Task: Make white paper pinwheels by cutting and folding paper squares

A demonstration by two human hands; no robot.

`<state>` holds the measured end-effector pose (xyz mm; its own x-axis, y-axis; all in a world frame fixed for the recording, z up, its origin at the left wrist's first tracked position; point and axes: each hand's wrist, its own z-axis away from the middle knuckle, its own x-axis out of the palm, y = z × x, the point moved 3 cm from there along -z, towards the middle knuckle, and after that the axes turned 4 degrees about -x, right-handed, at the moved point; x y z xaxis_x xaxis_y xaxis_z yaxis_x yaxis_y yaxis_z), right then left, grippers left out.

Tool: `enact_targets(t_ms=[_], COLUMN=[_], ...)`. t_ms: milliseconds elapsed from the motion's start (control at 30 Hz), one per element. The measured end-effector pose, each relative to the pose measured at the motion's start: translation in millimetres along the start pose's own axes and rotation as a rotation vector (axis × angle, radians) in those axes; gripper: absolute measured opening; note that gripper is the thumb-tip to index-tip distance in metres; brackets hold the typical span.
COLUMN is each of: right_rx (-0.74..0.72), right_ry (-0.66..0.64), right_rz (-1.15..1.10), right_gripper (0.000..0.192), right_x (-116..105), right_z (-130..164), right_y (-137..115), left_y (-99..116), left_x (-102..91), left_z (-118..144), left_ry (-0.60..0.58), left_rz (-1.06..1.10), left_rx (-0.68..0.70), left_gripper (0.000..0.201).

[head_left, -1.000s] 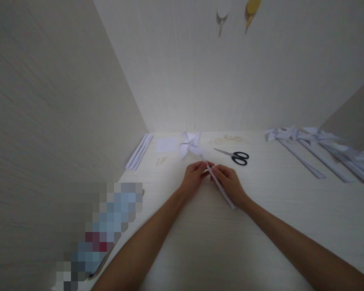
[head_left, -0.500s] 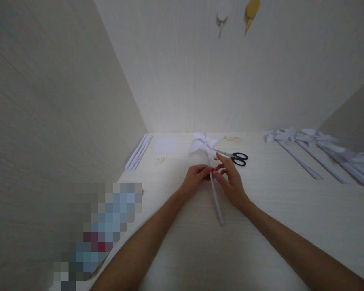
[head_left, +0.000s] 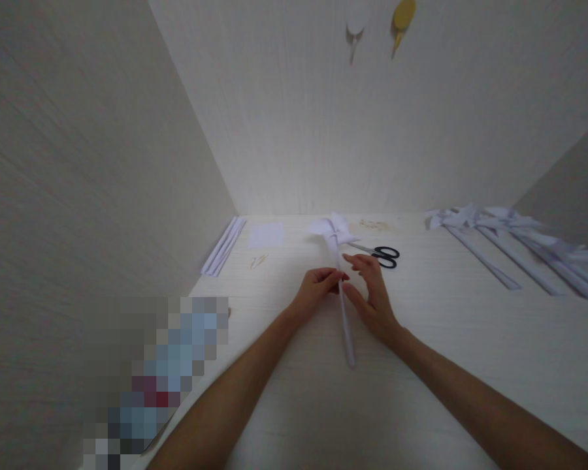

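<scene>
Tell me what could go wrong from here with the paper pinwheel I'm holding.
1. Only the left hand pinches the pinwheel's stick; the right hand is open beside it, so the thin paper stick may bend or slip.
2. The pinwheel head hangs right next to the scissors; a swing could snag the blades and crumple it.
3. The small sticks lying loose to the left could be brushed off by a forearm.

Left hand (head_left: 315,289) pinches pinwheel (head_left: 340,287) stick; right hand (head_left: 372,294) beside.
</scene>
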<state>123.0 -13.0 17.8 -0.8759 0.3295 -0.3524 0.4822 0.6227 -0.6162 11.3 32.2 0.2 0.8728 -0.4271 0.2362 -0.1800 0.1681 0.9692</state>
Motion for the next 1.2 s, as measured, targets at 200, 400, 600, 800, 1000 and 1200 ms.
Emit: enact_targets(t_ms=[200, 400, 600, 800, 1000, 1200], right_rx=[0.32, 0.356, 0.276, 0.089, -0.037, -0.124], right_ry=[0.369, 0.274, 0.223, 0.126, 0.033, -0.076], right_rz=[-0.135, -0.149, -0.052, 0.062, 0.123, 0.106], right_gripper=[0.055, 0.056, 0.046, 0.039, 0.034, 0.037], right_x=[-14.4, -12.2, -10.8, -5.5, 1.1, 5.9], right_z=[0.4, -3.0, -1.7, -0.6, -0.2, -1.2], right_y=[34.2, 34.7, 22.4, 8.7, -0.9, -10.4], left_y=[0.3, 0.6, -0.5, -1.1, -4.4, -2.8], left_x=[3.3, 4.3, 2.7, 0.9, -0.4, 0.1], left_z=[3.1, 3.3, 1.1, -0.7, -2.3, -1.0], left_ry=[-0.062, -0.075, -0.001, 0.04, 0.041, 0.023], left_rz=[-0.04, 0.0, 0.083, 0.107, 0.138, 0.119], left_rx=[-0.059, -0.067, -0.047, -0.018, -0.015, 0.004], left_gripper=[0.023, 0.022, 0.022, 0.022, 0.023, 0.024])
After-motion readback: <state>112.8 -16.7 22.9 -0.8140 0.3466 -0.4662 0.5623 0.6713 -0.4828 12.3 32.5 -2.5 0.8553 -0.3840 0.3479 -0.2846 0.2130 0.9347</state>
